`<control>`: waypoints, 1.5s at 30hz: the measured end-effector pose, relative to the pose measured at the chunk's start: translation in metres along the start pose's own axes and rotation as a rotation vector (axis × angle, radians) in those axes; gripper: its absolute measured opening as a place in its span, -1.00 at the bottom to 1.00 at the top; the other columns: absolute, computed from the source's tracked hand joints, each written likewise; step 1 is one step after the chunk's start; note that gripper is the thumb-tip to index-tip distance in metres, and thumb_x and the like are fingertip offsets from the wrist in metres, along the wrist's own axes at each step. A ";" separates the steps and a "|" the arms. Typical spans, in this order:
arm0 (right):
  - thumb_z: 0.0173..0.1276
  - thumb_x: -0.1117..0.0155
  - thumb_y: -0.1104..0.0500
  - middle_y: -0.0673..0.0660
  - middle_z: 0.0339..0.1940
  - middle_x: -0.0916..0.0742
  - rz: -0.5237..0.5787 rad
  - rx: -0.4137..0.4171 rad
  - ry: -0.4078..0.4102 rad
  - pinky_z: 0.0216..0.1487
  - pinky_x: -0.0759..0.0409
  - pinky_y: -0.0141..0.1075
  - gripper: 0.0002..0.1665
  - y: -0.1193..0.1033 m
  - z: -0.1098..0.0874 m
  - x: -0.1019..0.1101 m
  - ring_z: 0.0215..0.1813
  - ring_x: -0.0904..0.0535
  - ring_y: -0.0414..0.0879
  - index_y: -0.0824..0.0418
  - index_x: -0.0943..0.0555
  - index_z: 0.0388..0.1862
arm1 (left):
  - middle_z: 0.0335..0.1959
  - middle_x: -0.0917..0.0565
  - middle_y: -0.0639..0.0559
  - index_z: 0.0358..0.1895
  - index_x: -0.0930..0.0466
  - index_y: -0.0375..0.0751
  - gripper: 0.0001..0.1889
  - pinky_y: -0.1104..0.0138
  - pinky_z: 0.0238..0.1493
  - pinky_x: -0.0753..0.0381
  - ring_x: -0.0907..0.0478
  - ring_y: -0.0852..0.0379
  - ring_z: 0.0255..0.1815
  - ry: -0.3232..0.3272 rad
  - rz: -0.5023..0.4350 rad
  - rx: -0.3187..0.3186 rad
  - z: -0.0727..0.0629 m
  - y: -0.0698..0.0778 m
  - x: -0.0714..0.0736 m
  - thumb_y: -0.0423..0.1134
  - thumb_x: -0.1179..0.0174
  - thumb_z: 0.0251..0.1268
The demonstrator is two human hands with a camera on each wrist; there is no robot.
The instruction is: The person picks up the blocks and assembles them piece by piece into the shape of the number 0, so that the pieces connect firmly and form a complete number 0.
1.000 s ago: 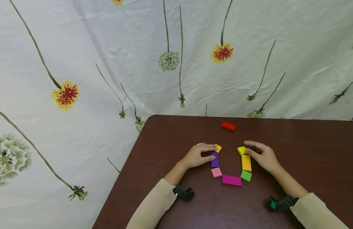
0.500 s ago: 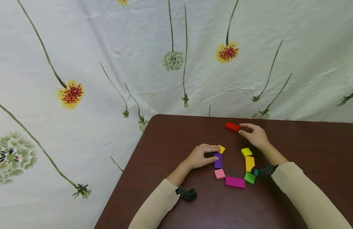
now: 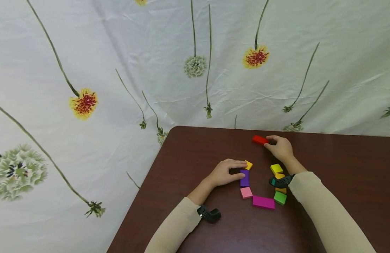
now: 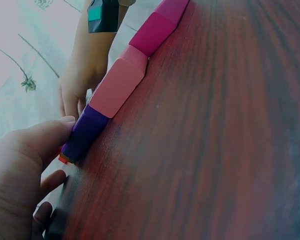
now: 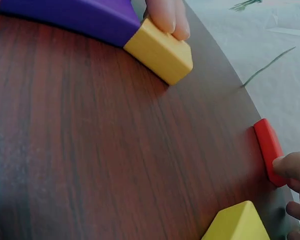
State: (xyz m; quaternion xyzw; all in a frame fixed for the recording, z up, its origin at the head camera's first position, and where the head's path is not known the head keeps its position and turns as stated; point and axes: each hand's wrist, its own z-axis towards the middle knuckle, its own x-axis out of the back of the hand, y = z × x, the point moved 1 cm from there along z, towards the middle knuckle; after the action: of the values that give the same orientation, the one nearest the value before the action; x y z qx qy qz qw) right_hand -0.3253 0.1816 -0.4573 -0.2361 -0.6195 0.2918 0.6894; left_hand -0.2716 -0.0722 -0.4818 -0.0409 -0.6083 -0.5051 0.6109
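My right hand (image 3: 281, 149) has thumb and index finger on either side of the right end of a red block (image 3: 260, 140), pinching it near the table's far edge. In the right wrist view the thumb lies against the near face of the red block (image 5: 268, 150). My left hand (image 3: 224, 172) touches the purple block (image 3: 244, 180) with its thumb, while its fingertips rest on a small orange-yellow block (image 3: 249, 165) at the purple block's far end. A pink block (image 3: 246, 193) and a long magenta block (image 3: 263, 202) continue the row.
The row turns through a green block (image 3: 280, 198), a long yellow-orange block (image 3: 280, 175) partly hidden by the right wrist strap, and a yellow block (image 3: 276, 168), forming a U open toward the far side. A flowered cloth (image 3: 169, 70) hangs behind the brown table (image 3: 201, 144).
My right hand has left the yellow block, moved to the far side and taken hold of the red block's right end. The left hand stays on its blocks; the head view shifts slightly.
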 end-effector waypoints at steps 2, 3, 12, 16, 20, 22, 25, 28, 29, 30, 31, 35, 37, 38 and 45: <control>0.41 -0.23 0.18 0.49 0.18 -0.54 -0.032 0.005 0.000 0.17 -0.36 0.21 -0.54 0.000 0.000 0.001 0.17 -0.41 0.39 0.41 -0.53 0.21 | 0.24 -0.56 0.12 0.20 -0.62 -0.10 -0.60 0.34 0.29 -0.28 -0.43 0.17 0.25 -0.006 -0.003 0.001 0.001 0.001 -0.001 -0.12 -0.27 0.32; 0.41 -0.23 0.18 0.49 0.17 -0.54 -0.051 0.008 -0.001 0.16 -0.36 0.21 -0.54 0.001 0.000 0.001 0.16 -0.42 0.39 0.40 -0.53 0.21 | 0.24 -0.56 0.12 0.20 -0.62 -0.10 -0.60 0.34 0.29 -0.28 -0.43 0.17 0.26 -0.008 -0.003 0.004 0.001 0.001 -0.001 -0.12 -0.27 0.32; 0.38 -0.27 0.18 0.50 0.14 -0.55 -0.053 0.040 -0.002 0.12 -0.38 0.20 -0.56 0.003 0.000 0.006 0.11 -0.42 0.38 0.40 -0.58 0.15 | 0.24 -0.56 0.13 0.19 -0.63 -0.09 -0.60 0.32 0.28 -0.29 -0.43 0.18 0.25 -0.002 -0.013 0.018 0.003 0.003 -0.002 -0.11 -0.28 0.31; 0.37 -0.30 0.15 0.48 0.15 -0.55 -0.011 0.044 -0.013 -0.06 -0.47 0.09 -0.55 0.005 -0.001 0.009 -0.01 -0.47 0.32 0.38 -0.59 0.15 | 0.25 -0.56 0.14 0.20 -0.62 -0.09 -0.59 0.33 0.28 -0.29 -0.43 0.19 0.25 -0.008 -0.018 0.017 0.004 0.003 -0.002 -0.12 -0.28 0.31; 0.36 -0.33 0.12 0.46 0.20 -0.54 0.023 0.063 -0.034 -0.20 -0.50 -0.02 -0.54 0.004 -0.004 0.013 -0.05 -0.48 0.30 0.34 -0.61 0.15 | 0.24 -0.56 0.13 0.19 -0.63 -0.09 -0.60 0.34 0.27 -0.30 -0.44 0.16 0.24 -0.008 -0.018 0.012 0.003 0.003 0.000 -0.13 -0.29 0.30; 0.35 -0.33 0.12 0.46 0.21 -0.53 0.039 0.073 -0.046 -0.15 -0.50 0.01 -0.54 0.002 -0.006 0.015 0.03 -0.46 0.32 0.33 -0.61 0.15 | 0.23 -0.57 0.13 0.18 -0.63 -0.10 -0.60 0.34 0.27 -0.31 -0.45 0.15 0.23 -0.005 -0.018 0.010 0.003 0.004 0.000 -0.14 -0.30 0.29; 0.34 -0.34 0.12 0.45 0.20 -0.53 0.054 0.078 -0.064 -0.04 -0.46 0.09 -0.54 0.002 -0.011 0.018 0.13 -0.40 0.33 0.33 -0.61 0.15 | 0.23 -0.57 0.13 0.18 -0.64 -0.09 -0.60 0.33 0.26 -0.31 -0.45 0.15 0.22 -0.002 -0.018 0.016 0.003 0.005 0.001 -0.13 -0.30 0.29; 0.34 -0.35 0.12 0.43 0.15 -0.57 0.064 0.081 -0.082 0.00 -0.42 0.14 -0.54 0.003 -0.017 0.020 0.09 -0.39 0.30 0.32 -0.61 0.15 | 0.23 -0.57 0.13 0.18 -0.64 -0.10 -0.60 0.32 0.26 -0.31 -0.45 0.15 0.22 -0.002 -0.023 0.023 0.002 0.006 0.002 -0.13 -0.29 0.30; 0.33 -0.35 0.12 0.43 0.14 -0.57 0.066 0.084 -0.088 -0.01 -0.42 0.14 -0.54 0.004 -0.020 0.020 0.08 -0.39 0.30 0.32 -0.62 0.15 | 0.23 -0.57 0.12 0.18 -0.64 -0.10 -0.60 0.32 0.26 -0.31 -0.45 0.14 0.22 0.000 -0.026 0.022 0.002 0.006 0.002 -0.13 -0.29 0.30; 0.33 -0.35 0.12 0.43 0.14 -0.57 0.067 0.087 -0.096 -0.01 -0.42 0.14 -0.54 0.004 -0.022 0.020 0.07 -0.39 0.29 0.32 -0.62 0.14 | 0.23 -0.58 0.11 0.18 -0.64 -0.11 -0.61 0.32 0.26 -0.31 -0.45 0.13 0.22 0.002 -0.027 0.016 0.002 0.006 0.002 -0.13 -0.28 0.30; 0.33 -0.35 0.12 0.42 0.13 -0.58 0.067 0.088 -0.103 -0.02 -0.42 0.13 -0.54 0.005 -0.024 0.019 0.06 -0.39 0.28 0.31 -0.62 0.14 | 0.23 -0.58 0.10 0.17 -0.64 -0.12 -0.61 0.32 0.26 -0.32 -0.45 0.13 0.22 0.003 -0.027 0.010 0.002 0.005 0.002 -0.13 -0.29 0.30; 0.33 -0.36 0.12 0.40 0.17 -0.57 0.071 0.103 -0.135 0.00 -0.43 0.11 -0.56 0.008 -0.033 0.018 0.12 -0.39 0.26 0.28 -0.63 0.14 | 0.22 -0.59 0.09 0.16 -0.65 -0.13 -0.61 0.35 0.25 -0.32 -0.46 0.12 0.22 0.009 -0.020 -0.006 0.002 0.003 0.002 -0.14 -0.29 0.29; 0.32 -0.36 0.12 0.39 0.14 -0.59 0.080 0.104 -0.151 -0.07 -0.42 0.03 -0.56 0.008 -0.036 0.017 0.06 -0.40 0.23 0.26 -0.63 0.14 | 0.22 -0.59 0.10 0.17 -0.65 -0.12 -0.61 0.36 0.25 -0.32 -0.46 0.13 0.22 0.010 -0.014 -0.006 0.002 0.002 0.001 -0.14 -0.30 0.29; 0.32 -0.36 0.12 0.38 0.14 -0.59 0.084 0.106 -0.156 -0.08 -0.41 0.00 -0.56 0.008 -0.038 0.017 0.06 -0.40 0.22 0.26 -0.64 0.14 | 0.22 -0.59 0.10 0.17 -0.64 -0.12 -0.61 0.36 0.25 -0.32 -0.46 0.13 0.22 0.010 -0.014 -0.005 0.001 0.001 0.001 -0.14 -0.29 0.29; 0.30 -0.37 0.13 0.34 0.07 -0.60 0.085 0.111 -0.171 -0.24 -0.35 -0.15 -0.58 0.010 -0.045 0.015 -0.13 -0.36 0.09 0.24 -0.66 0.11 | 0.23 -0.58 0.10 0.18 -0.64 -0.11 -0.60 0.34 0.26 -0.32 -0.45 0.14 0.23 0.007 -0.026 0.003 0.001 0.001 0.000 -0.13 -0.29 0.30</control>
State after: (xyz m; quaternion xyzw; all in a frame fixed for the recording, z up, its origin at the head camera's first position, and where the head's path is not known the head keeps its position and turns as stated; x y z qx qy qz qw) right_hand -0.2810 0.2010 -0.4591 -0.1981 -0.6483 0.3738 0.6331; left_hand -0.2720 -0.0715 -0.4808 -0.0300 -0.6074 -0.5122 0.6064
